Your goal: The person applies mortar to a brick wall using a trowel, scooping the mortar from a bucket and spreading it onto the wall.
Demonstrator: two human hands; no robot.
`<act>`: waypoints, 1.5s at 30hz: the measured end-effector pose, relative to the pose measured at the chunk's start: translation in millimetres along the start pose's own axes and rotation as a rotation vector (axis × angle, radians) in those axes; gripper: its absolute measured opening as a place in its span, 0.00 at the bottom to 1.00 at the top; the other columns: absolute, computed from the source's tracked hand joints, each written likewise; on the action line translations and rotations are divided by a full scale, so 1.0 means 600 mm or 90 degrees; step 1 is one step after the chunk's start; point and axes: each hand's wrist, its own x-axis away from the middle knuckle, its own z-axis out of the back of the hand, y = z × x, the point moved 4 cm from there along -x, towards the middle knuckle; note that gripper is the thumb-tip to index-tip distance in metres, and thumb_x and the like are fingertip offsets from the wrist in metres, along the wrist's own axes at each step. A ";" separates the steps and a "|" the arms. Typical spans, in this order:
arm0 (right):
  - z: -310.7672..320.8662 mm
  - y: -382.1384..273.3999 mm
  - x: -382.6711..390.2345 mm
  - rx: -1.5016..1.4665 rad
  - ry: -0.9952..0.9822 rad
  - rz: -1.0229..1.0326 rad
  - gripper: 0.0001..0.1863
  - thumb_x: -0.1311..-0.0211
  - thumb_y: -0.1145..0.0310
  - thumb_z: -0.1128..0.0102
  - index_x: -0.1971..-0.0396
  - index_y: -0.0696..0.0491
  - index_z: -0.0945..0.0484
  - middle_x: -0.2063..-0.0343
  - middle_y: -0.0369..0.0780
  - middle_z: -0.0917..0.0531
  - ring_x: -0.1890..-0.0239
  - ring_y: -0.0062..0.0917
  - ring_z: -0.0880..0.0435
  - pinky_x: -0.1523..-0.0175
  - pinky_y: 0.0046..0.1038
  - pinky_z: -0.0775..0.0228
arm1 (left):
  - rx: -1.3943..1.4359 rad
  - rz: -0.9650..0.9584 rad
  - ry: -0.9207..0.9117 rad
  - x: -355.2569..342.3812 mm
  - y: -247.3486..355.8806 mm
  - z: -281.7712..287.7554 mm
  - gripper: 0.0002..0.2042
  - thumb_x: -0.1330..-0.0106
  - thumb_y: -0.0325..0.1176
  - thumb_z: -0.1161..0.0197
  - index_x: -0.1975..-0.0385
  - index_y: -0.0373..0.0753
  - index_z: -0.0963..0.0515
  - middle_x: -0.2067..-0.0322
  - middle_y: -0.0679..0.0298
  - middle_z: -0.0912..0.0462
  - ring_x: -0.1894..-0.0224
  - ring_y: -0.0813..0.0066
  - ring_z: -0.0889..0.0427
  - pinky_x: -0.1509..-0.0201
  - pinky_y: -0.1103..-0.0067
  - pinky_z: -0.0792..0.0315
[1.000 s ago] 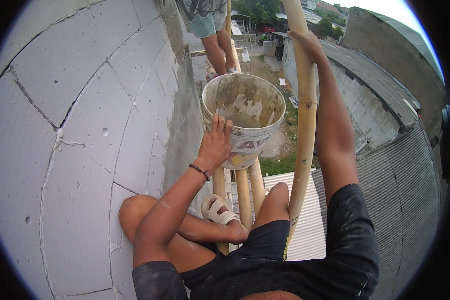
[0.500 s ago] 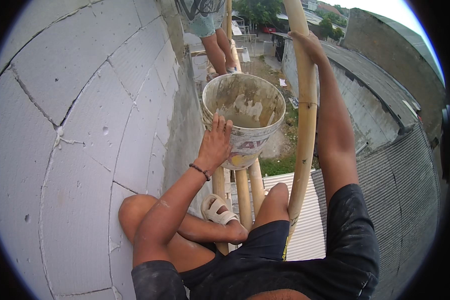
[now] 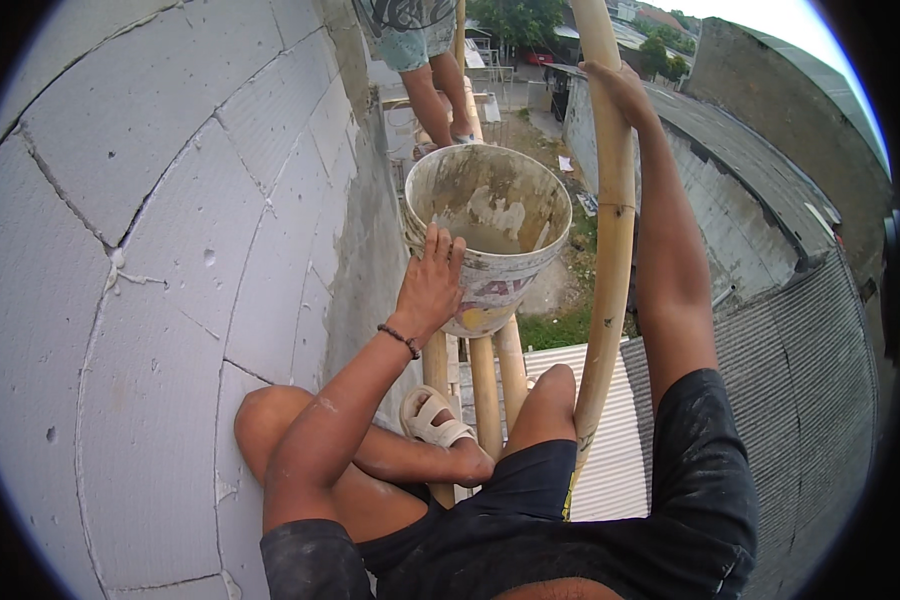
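A white plastic bucket (image 3: 515,278), smeared with dried grey material, stands upright on bamboo poles (image 3: 485,385) in front of me. Greyish matter (image 3: 485,238) lies at its bottom; I cannot tell what it is. My left hand (image 3: 432,283) rests against the bucket's near left side, fingers stretched upward and fingertips at the rim; its thumb is hidden. To the right, my right hand (image 3: 622,92) is closed around an upright bamboo pole (image 3: 610,230), high up, with part of the grip hidden behind it.
A pale block wall (image 3: 180,300) rises close on my left. Beyond the bucket stands another person (image 3: 435,100) on the scaffold. Below on the right are corrugated roofing (image 3: 760,360) and a concrete wall (image 3: 705,185). My sandalled foot (image 3: 435,418) is on the poles.
Both hands keep their places on the bucket and pole. The other person's legs and shorts have shifted slightly; my view has moved a touch.
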 end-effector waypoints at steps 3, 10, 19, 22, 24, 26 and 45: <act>-0.001 0.005 -0.004 -0.001 0.001 0.004 0.33 0.51 0.44 0.32 0.59 0.61 0.22 0.69 0.42 0.19 0.69 0.27 0.19 0.62 0.31 0.27 | 0.002 0.002 -0.004 -0.001 0.002 0.000 0.39 0.47 0.40 0.26 0.39 0.34 0.42 0.40 0.47 0.39 0.29 0.48 0.45 0.49 0.67 0.23; -0.002 0.010 -0.009 0.009 0.003 0.005 0.32 0.50 0.44 0.32 0.60 0.60 0.22 0.70 0.41 0.19 0.70 0.26 0.19 0.63 0.30 0.27 | -0.002 0.003 -0.009 0.001 0.001 -0.001 0.39 0.47 0.40 0.27 0.39 0.34 0.42 0.39 0.47 0.39 0.28 0.48 0.45 0.49 0.67 0.24; 0.000 0.003 -0.001 0.010 0.000 0.000 0.33 0.51 0.44 0.32 0.59 0.61 0.24 0.70 0.42 0.19 0.70 0.26 0.19 0.63 0.30 0.27 | -0.012 -0.003 -0.001 0.000 0.001 0.003 0.39 0.47 0.40 0.27 0.38 0.34 0.40 0.39 0.47 0.38 0.29 0.48 0.44 0.49 0.67 0.24; 0.002 -0.002 0.003 0.002 0.001 -0.011 0.35 0.51 0.43 0.32 0.58 0.61 0.25 0.69 0.42 0.19 0.70 0.27 0.19 0.63 0.30 0.27 | -0.013 -0.002 -0.003 0.000 0.001 0.003 0.39 0.47 0.41 0.27 0.38 0.34 0.40 0.39 0.47 0.38 0.29 0.48 0.44 0.49 0.67 0.23; 0.004 -0.006 0.006 0.004 -0.002 -0.010 0.35 0.51 0.43 0.32 0.58 0.61 0.25 0.69 0.42 0.19 0.69 0.27 0.19 0.63 0.30 0.27 | -0.016 -0.006 0.002 -0.001 0.002 0.005 0.39 0.47 0.42 0.28 0.38 0.34 0.40 0.39 0.47 0.38 0.29 0.49 0.44 0.49 0.67 0.23; 0.005 -0.009 0.009 0.007 -0.005 -0.009 0.35 0.51 0.43 0.32 0.58 0.61 0.25 0.69 0.42 0.19 0.69 0.27 0.19 0.62 0.30 0.26 | -0.022 -0.004 -0.004 -0.001 0.002 0.005 0.39 0.47 0.42 0.28 0.38 0.34 0.40 0.39 0.47 0.38 0.29 0.49 0.44 0.49 0.67 0.23; 0.004 -0.002 0.001 -0.003 0.003 -0.012 0.36 0.51 0.43 0.32 0.57 0.62 0.24 0.70 0.42 0.19 0.71 0.26 0.19 0.64 0.29 0.27 | -0.048 -0.009 -0.003 -0.003 0.002 0.006 0.38 0.46 0.41 0.28 0.38 0.34 0.40 0.39 0.47 0.38 0.28 0.49 0.45 0.49 0.67 0.23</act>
